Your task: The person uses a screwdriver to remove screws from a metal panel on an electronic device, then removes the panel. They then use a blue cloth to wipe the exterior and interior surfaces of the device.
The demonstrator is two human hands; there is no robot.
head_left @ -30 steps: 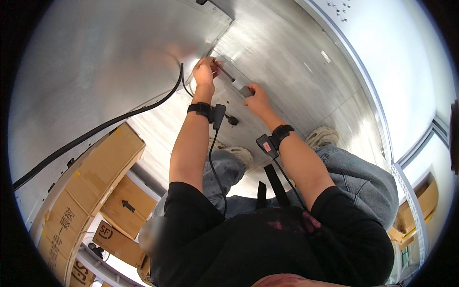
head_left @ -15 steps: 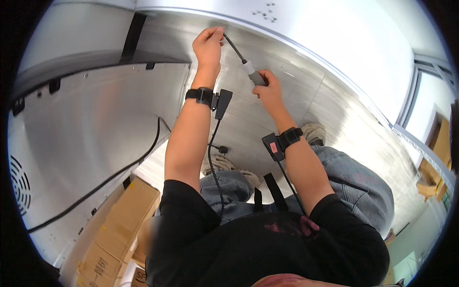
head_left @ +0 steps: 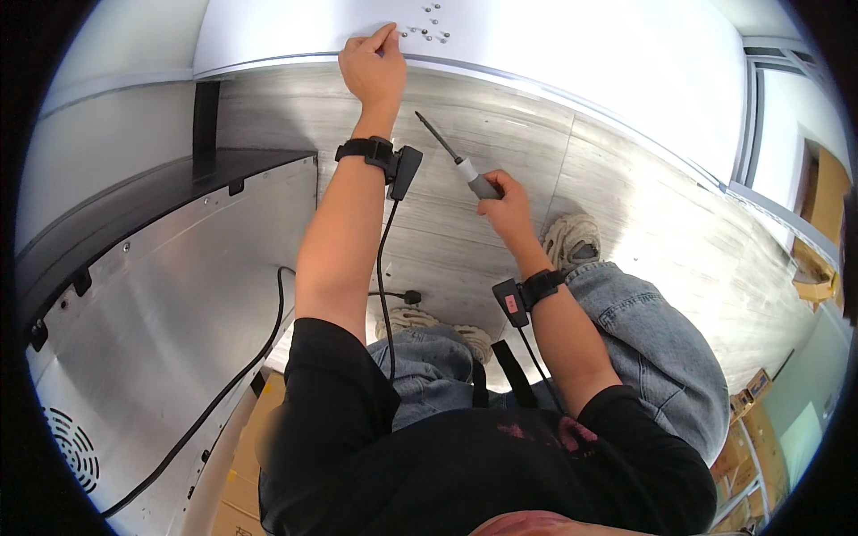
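Note:
In my right hand [head_left: 509, 210] is a screwdriver [head_left: 466, 170] with a grey and white handle, its dark shaft pointing up and left over the floor. My left hand [head_left: 372, 71] is at the edge of a white surface [head_left: 572, 54], thumb and forefinger pinched together. Whatever is between those fingertips, if anything, is too small to make out. Several small screws [head_left: 424, 32] lie scattered on the white surface just right of the left fingertips.
To the left stands a metal-cased appliance [head_left: 197, 277] with a black top edge and round vent slots. A black cord [head_left: 214, 406] hangs across its side. A cardboard box [head_left: 246, 473] sits at the lower left, and a plug [head_left: 411, 297] lies on the floor near my shoes.
My left hand has left the screwdriver's tip and moved onto the white surface beside the screws. The right hand has lowered slightly with the screwdriver, and the view has shifted.

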